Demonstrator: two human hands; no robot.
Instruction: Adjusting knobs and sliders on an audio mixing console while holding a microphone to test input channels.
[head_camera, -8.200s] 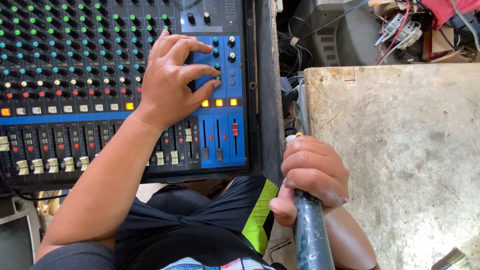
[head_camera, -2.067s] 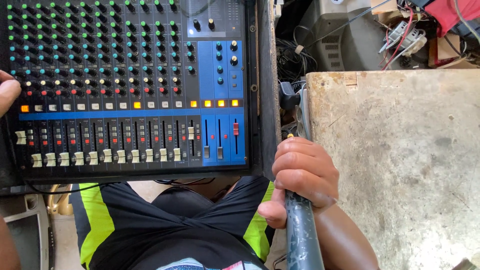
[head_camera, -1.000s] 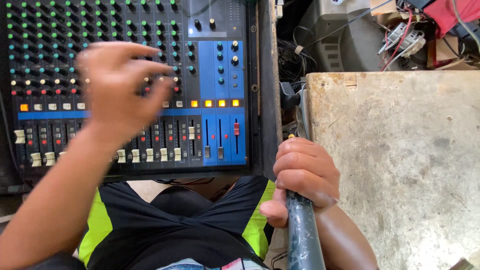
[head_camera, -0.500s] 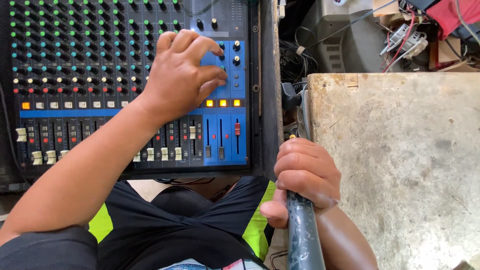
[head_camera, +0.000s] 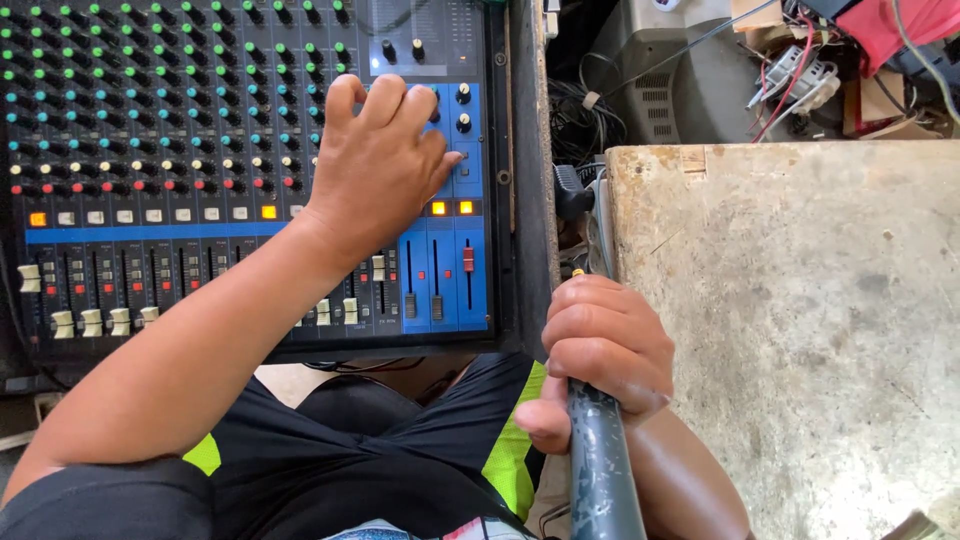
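Observation:
A dark audio mixing console (head_camera: 150, 150) with rows of coloured knobs and sliders lies in front of me. My left hand (head_camera: 385, 160) rests on its blue right-hand section, fingers spread, fingertips on the knobs near the top right. My right hand (head_camera: 605, 350) is closed around a dark grey microphone handle (head_camera: 602, 475), held upright between the console and a worn table. The microphone's head is hidden inside my fist.
A scuffed beige tabletop (head_camera: 800, 320) fills the right side. Behind it sit a grey box-like device (head_camera: 680, 80), tangled cables (head_camera: 580, 110) and red cloth (head_camera: 890, 25). My lap in black and neon-yellow shorts (head_camera: 400, 440) is below the console.
My left hand left the console, went off to the left edge, then swung back and settled on the blue section again. My right hand kept its hold on the microphone.

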